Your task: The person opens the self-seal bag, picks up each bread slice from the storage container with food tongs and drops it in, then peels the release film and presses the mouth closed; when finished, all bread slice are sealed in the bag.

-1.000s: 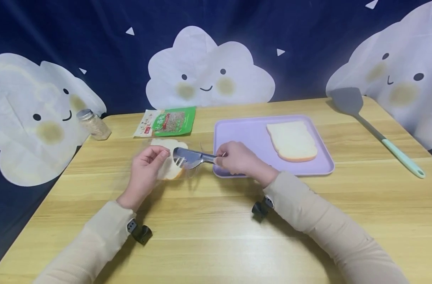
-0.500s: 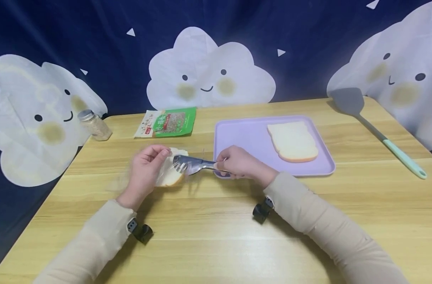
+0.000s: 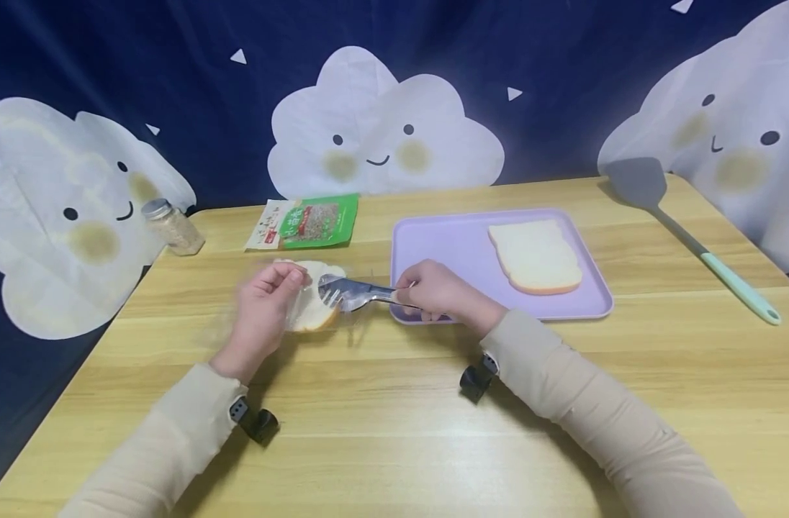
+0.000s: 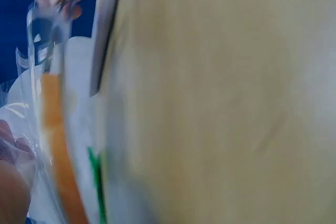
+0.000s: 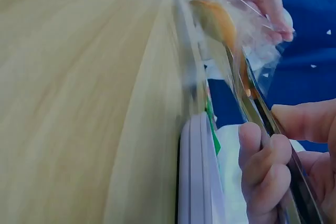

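"Right-hand grip first: what's in it?"

"Tongs, thumb and fingers curled round them. Left-hand grip pinches a clear bag."

"And the slice of bread?"

"Inside the bag, raised above the wooden surface, with the ends of the tongs at its right side. Its left part is hidden behind the left-hand grip."

"Do the tongs squeeze it?"

"Can't tell; shiny film muddles that."

"Anything else unclear?"

"Where the bag ends. From the left wrist, the left-hand grip is cut off at the picture's edge. The right-hand grip covers some of the purple tray's near rim."
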Action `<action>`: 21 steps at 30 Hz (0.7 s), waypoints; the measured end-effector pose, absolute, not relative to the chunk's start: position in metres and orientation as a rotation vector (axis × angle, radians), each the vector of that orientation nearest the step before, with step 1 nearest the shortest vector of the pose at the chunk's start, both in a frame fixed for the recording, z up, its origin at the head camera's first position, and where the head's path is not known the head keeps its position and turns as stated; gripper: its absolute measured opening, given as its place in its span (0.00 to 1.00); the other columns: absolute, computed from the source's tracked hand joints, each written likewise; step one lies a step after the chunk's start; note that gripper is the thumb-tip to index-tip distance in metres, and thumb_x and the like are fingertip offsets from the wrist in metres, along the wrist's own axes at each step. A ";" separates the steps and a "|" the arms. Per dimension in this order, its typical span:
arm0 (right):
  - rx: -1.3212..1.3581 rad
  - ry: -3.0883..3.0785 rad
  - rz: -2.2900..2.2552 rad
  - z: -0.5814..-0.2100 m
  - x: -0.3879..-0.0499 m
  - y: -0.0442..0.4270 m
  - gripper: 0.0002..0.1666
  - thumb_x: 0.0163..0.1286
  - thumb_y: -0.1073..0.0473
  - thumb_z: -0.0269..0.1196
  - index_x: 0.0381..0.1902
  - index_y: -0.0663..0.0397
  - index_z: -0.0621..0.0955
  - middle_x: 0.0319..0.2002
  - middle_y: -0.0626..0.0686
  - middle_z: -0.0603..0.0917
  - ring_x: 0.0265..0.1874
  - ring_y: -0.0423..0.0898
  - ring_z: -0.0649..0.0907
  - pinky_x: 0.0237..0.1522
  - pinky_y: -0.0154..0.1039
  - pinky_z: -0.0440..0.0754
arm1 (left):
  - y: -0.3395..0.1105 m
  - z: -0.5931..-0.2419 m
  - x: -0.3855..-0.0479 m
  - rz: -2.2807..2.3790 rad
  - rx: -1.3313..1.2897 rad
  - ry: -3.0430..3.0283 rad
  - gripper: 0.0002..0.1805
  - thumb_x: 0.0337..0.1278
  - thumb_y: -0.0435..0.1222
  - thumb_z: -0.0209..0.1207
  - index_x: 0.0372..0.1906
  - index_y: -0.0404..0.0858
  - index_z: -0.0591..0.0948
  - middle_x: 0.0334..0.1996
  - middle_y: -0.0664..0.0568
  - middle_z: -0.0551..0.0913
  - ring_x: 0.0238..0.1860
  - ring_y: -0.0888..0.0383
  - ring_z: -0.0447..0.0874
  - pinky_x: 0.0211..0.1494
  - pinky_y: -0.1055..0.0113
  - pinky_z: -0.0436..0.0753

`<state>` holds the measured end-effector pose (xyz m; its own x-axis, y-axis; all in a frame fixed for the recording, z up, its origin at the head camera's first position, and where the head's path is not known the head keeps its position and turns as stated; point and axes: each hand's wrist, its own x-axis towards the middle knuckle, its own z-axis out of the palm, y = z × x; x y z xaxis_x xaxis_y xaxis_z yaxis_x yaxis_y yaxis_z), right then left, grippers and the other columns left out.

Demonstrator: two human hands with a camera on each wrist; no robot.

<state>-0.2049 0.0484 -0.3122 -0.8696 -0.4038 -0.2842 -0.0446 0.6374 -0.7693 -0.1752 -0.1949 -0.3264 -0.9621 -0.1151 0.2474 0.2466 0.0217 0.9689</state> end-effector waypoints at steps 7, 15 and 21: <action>-0.463 2.571 -0.934 -0.313 -0.205 0.044 0.08 0.64 0.56 0.59 0.34 0.55 0.81 0.24 0.50 0.81 0.17 0.41 0.75 0.20 0.31 0.71 | -0.192 -0.331 -0.174 -2.149 -0.102 -2.018 0.14 0.62 0.25 0.51 0.27 0.46 0.80 0.26 0.59 0.82 0.32 0.66 0.79 0.39 0.77 0.78; -0.405 2.461 -1.002 -0.318 -0.206 0.046 0.09 0.65 0.58 0.58 0.35 0.59 0.80 0.21 0.50 0.78 0.12 0.39 0.72 0.15 0.29 0.69 | -0.198 -0.331 -0.180 -1.958 -0.010 -2.104 0.10 0.61 0.27 0.53 0.29 0.45 0.78 0.27 0.62 0.82 0.34 0.66 0.81 0.46 0.75 0.78; -0.409 2.320 -1.093 -0.318 -0.205 0.048 0.10 0.67 0.57 0.57 0.32 0.58 0.79 0.18 0.50 0.75 0.10 0.39 0.67 0.13 0.30 0.65 | -0.193 -0.334 -0.184 -2.025 -0.047 -2.013 0.10 0.60 0.26 0.53 0.29 0.44 0.79 0.27 0.59 0.83 0.34 0.65 0.81 0.46 0.74 0.79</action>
<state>-0.2048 0.0483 -0.3179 -0.8092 -0.4789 -0.3403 -0.0427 0.6256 -0.7789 -0.1838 -0.1932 -0.3336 -0.9587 -0.1773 0.2222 0.2232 0.0144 0.9747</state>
